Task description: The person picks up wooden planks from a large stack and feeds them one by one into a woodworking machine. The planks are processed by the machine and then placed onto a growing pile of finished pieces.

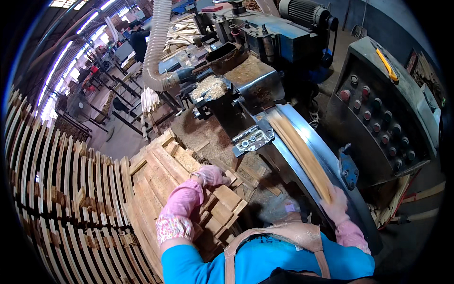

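Note:
My right hand (335,204), in a pink sleeve cover and blurred by motion, is closed on the near end of a long wooden strip (302,154). The strip lies lengthwise on the shiny metal bed (326,165) of a woodworking machine, its far end near the machine's mouth. My left hand (213,176), in a pale glove and pink sleeve, is on the pile of wooden boards (158,173) to the left. Its fingers curl over the end of a board (229,196); the fingertips are partly hidden.
A bolted metal guide (254,138) flanks the bed on the left, a blue bracket (348,168) on the right. A button-covered control cabinet (378,113) stands at the right. A ribbed hose (156,52) hangs beyond the pile. Stacked slats (61,175) line the left side; sawdust and offcuts litter the floor.

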### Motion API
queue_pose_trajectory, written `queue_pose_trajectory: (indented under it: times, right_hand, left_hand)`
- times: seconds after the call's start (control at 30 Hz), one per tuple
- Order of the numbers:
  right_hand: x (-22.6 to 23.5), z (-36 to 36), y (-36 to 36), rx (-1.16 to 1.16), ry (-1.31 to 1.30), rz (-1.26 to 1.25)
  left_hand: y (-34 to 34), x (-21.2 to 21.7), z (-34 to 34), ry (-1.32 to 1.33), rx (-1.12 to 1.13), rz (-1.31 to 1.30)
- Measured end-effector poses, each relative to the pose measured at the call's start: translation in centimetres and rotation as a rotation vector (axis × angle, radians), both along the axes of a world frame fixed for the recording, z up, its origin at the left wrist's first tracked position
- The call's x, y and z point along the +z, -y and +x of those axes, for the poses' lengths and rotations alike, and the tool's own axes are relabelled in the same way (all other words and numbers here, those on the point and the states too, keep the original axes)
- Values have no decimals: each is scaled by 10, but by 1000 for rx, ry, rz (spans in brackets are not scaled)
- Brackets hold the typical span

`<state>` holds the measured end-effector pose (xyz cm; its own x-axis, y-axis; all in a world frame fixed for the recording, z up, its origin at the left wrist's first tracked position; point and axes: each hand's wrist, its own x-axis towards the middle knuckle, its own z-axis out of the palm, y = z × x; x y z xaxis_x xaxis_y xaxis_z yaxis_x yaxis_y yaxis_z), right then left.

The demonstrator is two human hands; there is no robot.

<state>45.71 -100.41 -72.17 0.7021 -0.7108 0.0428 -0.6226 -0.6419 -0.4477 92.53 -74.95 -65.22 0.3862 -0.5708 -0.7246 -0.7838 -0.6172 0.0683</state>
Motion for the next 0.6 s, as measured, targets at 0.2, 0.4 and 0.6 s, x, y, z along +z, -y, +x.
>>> queue_pose_trajectory:
  times: [0.2, 0.4, 0.6]
  right_hand:
    - [-52, -53, 14, -56, -57, -313]
    - [-101, 128, 75, -39, 477, -497]
    - [-104, 233, 102, -3, 404, -399]
  left_hand:
    - [-46, 7, -70, 70, -311, -91]
    - [-127, -1, -166, 80, -355, -278]
    - [-175, -12, -218, -3, -355, -456]
